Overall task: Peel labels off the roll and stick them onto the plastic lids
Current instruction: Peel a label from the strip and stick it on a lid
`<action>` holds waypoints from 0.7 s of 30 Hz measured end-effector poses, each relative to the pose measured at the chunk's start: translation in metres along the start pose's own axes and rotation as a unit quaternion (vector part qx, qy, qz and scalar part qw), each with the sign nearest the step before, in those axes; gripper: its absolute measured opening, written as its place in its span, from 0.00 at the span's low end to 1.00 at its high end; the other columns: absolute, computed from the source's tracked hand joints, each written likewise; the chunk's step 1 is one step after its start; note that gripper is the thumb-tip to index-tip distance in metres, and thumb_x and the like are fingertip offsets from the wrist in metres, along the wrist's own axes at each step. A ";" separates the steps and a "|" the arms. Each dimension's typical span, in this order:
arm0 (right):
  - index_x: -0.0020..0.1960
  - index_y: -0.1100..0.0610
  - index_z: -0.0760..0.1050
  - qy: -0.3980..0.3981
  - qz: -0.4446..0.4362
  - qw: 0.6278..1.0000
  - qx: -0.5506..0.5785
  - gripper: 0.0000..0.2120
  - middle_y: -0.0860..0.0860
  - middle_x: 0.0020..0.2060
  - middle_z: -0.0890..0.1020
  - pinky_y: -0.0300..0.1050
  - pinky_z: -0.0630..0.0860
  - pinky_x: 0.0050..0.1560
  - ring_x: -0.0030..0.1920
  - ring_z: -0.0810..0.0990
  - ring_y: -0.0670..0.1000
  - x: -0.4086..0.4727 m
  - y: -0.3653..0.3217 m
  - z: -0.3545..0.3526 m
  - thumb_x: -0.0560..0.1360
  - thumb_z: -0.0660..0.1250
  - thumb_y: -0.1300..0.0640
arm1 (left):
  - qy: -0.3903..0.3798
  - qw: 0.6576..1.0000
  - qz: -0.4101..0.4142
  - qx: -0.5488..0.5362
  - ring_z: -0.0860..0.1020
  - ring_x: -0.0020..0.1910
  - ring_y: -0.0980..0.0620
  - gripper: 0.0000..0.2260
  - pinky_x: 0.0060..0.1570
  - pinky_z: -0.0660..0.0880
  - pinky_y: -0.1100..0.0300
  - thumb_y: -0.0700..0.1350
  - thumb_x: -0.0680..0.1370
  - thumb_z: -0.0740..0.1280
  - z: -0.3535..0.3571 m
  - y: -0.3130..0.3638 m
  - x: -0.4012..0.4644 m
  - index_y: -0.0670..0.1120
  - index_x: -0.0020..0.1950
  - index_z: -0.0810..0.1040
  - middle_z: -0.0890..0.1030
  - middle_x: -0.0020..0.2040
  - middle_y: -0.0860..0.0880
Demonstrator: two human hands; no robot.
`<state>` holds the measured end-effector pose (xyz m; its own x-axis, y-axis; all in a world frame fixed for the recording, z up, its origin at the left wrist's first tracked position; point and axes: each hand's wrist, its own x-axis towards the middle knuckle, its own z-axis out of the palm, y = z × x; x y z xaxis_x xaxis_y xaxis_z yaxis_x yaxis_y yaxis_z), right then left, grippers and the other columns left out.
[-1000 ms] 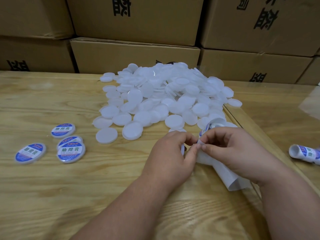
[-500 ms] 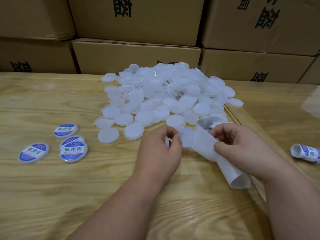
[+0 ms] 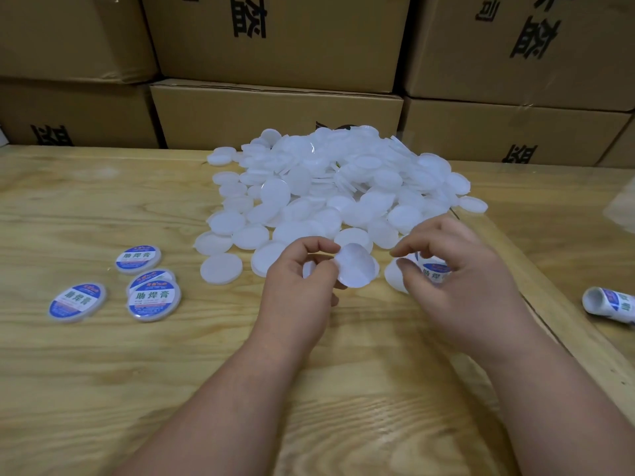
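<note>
While the left hand (image 3: 302,280) pinches a round label (image 3: 355,267), blank side up, between thumb and forefinger above the table (image 3: 103,389), the right hand (image 3: 457,269) arches with curled fingers over the label roll (image 3: 433,272); grip unclear. Lids (image 3: 326,187) are heaped just beyond.

Storeroom or packing area. Printed cardboard cartons (image 3: 275,115) stood stacked along the back; a bare plywood worktable (image 3: 86,372) carried a bulk heap of unlabelled white plastic lids (image 3: 343,187) and four labelled lids (image 3: 153,300).

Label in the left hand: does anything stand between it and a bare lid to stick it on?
Nothing visible does. The left hand pinches the label right beside the pile of lids, whose near ones lie uncovered.
</note>
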<state>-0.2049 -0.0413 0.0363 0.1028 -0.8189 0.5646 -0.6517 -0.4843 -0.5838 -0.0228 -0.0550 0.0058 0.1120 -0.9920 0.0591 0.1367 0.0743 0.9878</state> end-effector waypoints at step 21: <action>0.40 0.48 0.79 0.083 0.012 0.991 0.102 0.08 0.43 0.41 0.81 0.33 0.72 0.46 0.44 0.79 0.49 -0.004 -0.017 0.015 0.69 0.71 0.61 | -0.091 0.980 -0.079 -0.160 0.78 0.32 0.48 0.14 0.23 0.66 0.62 0.48 0.70 0.63 0.000 0.007 0.001 0.45 0.54 0.77 0.78 0.36 0.45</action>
<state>-0.1827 -0.0347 0.0356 -0.0472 -0.7773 0.6273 -0.4844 -0.5314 -0.6950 -0.0222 -0.0559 0.0128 -0.1090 -0.9933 -0.0373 0.4431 -0.0822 0.8927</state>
